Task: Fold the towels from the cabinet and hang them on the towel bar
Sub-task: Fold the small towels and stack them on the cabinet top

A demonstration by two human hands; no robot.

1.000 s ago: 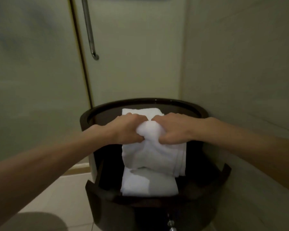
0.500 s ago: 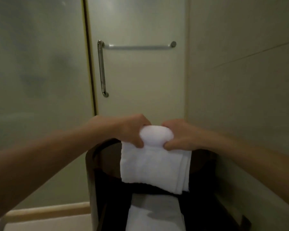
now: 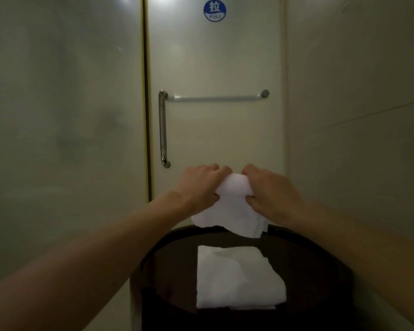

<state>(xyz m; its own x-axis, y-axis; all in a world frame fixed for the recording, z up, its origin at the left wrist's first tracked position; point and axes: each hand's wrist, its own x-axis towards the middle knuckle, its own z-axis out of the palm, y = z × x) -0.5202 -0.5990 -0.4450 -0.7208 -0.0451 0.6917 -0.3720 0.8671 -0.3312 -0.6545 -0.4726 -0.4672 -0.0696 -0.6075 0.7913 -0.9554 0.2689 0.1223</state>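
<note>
A folded white towel (image 3: 230, 206) hangs in the air in front of the door, gripped at its top fold by both hands. My left hand (image 3: 198, 185) holds its left side and my right hand (image 3: 270, 189) its right side, knuckles almost touching. Above them the horizontal towel bar (image 3: 215, 98) is fixed to the door and carries nothing. Below, a second white towel (image 3: 237, 278) lies folded on top of the dark round cabinet (image 3: 320, 254).
A vertical chrome door handle (image 3: 162, 130) runs down from the bar's left end. A blue round PULL sticker (image 3: 215, 10) sits high on the door. A frosted glass panel (image 3: 62, 139) is on the left and a tiled wall (image 3: 359, 115) on the right.
Both hands have lifted the towel up off the cabinet toward the door. The view has tilted up, bringing the towel bar and sticker into sight.
</note>
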